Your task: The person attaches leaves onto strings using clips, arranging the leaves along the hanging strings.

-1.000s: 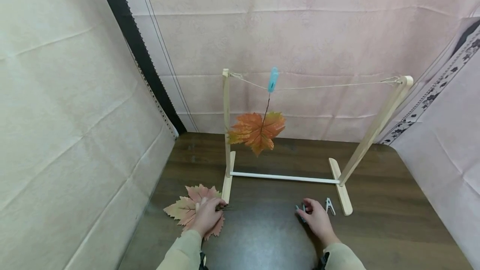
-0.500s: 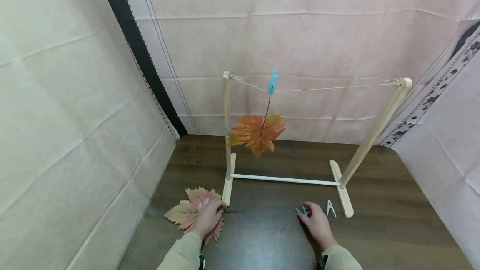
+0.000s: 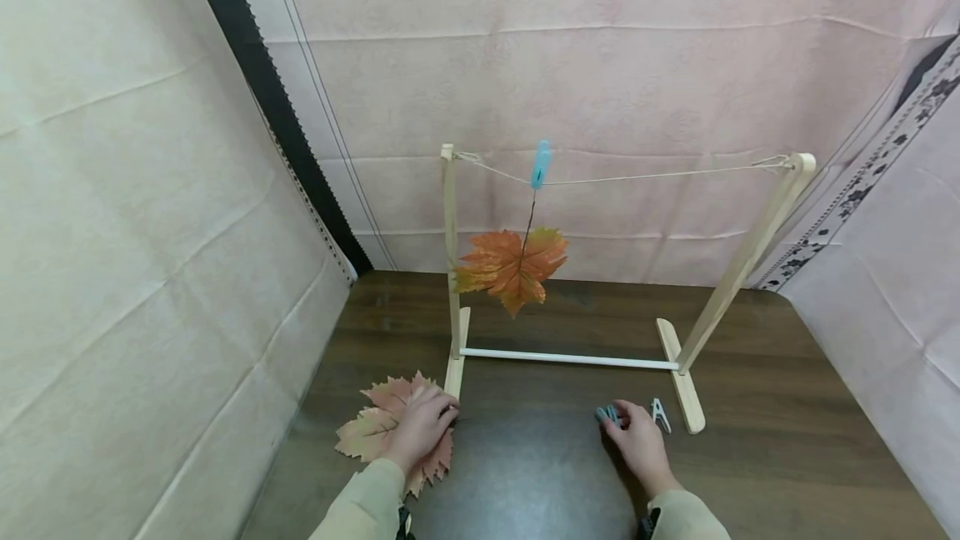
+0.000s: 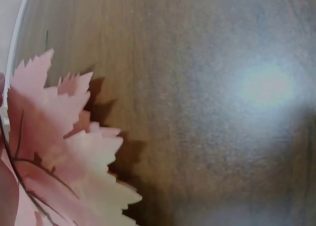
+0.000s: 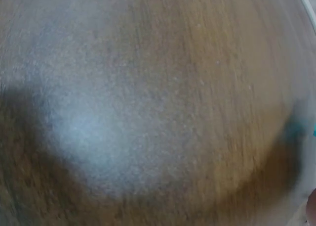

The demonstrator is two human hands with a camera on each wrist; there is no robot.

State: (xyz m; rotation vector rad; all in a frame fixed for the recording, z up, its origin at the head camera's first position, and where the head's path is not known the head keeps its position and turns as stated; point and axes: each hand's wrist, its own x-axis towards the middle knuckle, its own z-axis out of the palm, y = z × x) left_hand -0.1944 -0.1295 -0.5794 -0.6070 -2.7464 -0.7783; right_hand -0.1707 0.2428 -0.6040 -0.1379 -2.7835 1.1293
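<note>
My left hand [image 3: 422,427] grips a pink and pale-yellow maple leaf [image 3: 369,433] by its stem side; the fingers hide the stem. Part of that leaf [image 4: 59,137] stands off the table in the left wrist view, casting a jagged shadow. At the front right, my right hand [image 3: 636,440] pinches a blue clothespin [image 3: 608,415] between thumb and fingers. A pale clothespin [image 3: 660,414] stands just right of this hand. Behind, an orange maple leaf [image 3: 516,267] hangs by its stem from another blue clothespin [image 3: 541,165] clipped on the string [image 3: 637,178].
A wooden frame with a left post [image 3: 452,257], a right post [image 3: 738,277] and a white bottom bar [image 3: 566,358] stands across the table [image 3: 525,457]. Its feet reach forward near both hands. Pale cloth [image 3: 637,90] hangs behind and at both sides.
My left hand has shifted slightly right with the pink leaf, and the stem that stuck out past the fingers is now hidden. The clothespin in my right hand has turned a little.
</note>
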